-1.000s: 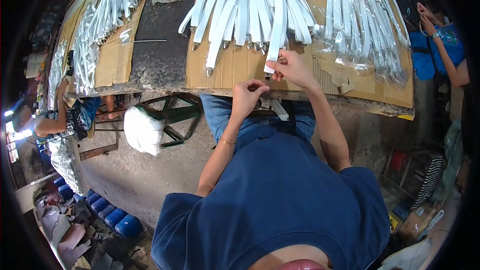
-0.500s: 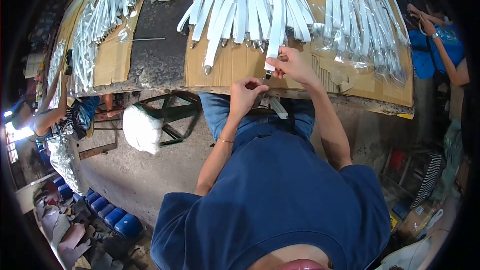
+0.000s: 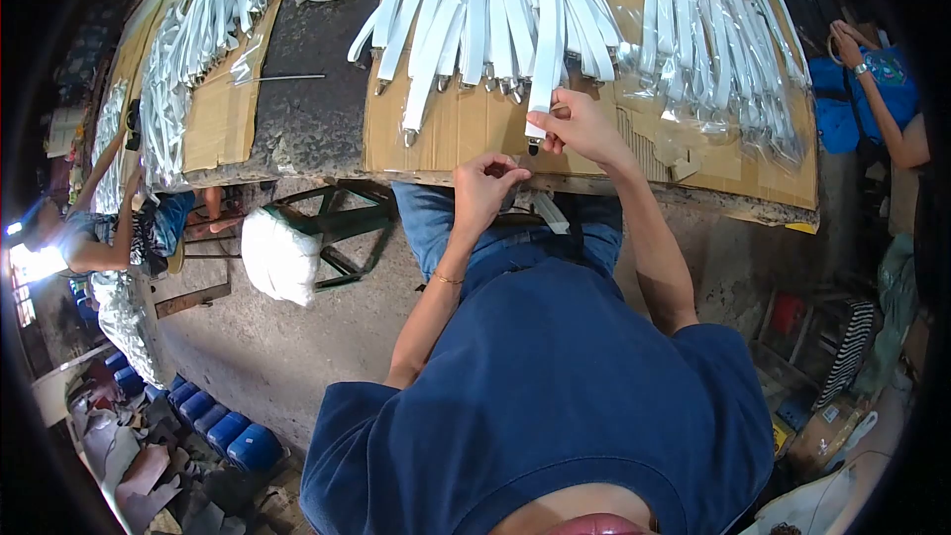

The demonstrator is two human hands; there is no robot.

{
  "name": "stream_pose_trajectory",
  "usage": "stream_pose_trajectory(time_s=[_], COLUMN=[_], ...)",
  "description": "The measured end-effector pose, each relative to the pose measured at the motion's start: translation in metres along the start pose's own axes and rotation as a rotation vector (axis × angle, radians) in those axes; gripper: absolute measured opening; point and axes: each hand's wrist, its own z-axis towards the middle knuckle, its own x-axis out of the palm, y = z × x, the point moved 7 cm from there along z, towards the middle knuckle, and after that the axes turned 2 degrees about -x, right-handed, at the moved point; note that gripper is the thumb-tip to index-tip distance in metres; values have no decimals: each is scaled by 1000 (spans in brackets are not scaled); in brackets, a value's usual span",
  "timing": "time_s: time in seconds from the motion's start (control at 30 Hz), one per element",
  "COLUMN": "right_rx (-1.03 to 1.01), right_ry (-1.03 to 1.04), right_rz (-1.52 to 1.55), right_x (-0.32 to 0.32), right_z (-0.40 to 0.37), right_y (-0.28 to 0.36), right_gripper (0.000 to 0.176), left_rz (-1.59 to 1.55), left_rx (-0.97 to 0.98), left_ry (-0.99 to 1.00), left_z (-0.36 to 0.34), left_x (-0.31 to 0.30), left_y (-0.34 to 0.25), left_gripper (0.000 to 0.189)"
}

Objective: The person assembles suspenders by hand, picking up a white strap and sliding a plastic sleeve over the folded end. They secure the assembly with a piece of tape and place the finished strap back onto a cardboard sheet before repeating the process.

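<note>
White strap (image 3: pixel 546 59) pinched in right fingers (image 3: pixel 548 123); dark clip (image 3: pixel 534 149) protruding below.

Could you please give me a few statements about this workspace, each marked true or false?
1. The right hand pinches a white strap near its clip. True.
2. Both hands grip that strap. False: the left hand is apart from it.
3. Green cloth lies beneath the strap. False: cardboard does.
4. Clear plastic shows around the strap bundle on the right. True.
5. The person wears red. False: the shirt is dark blue.
</note>
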Motion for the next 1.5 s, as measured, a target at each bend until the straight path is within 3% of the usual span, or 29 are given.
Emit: stream_pose_trajectory(time_s=[0.27,1.5], right_rx=[20,13], right_ry=[24,41], right_rz=[5,-39], right_x=[3,-2], right_z=[1,-1], right_y=[0,-6], right_gripper=[23,26], left_rz=[100,10], left_rx=[19,66], left_ry=[-18,-57], left_z=[-2,-5], left_x=[-1,-1], left_y=[-1,2], left_gripper=[14,16])
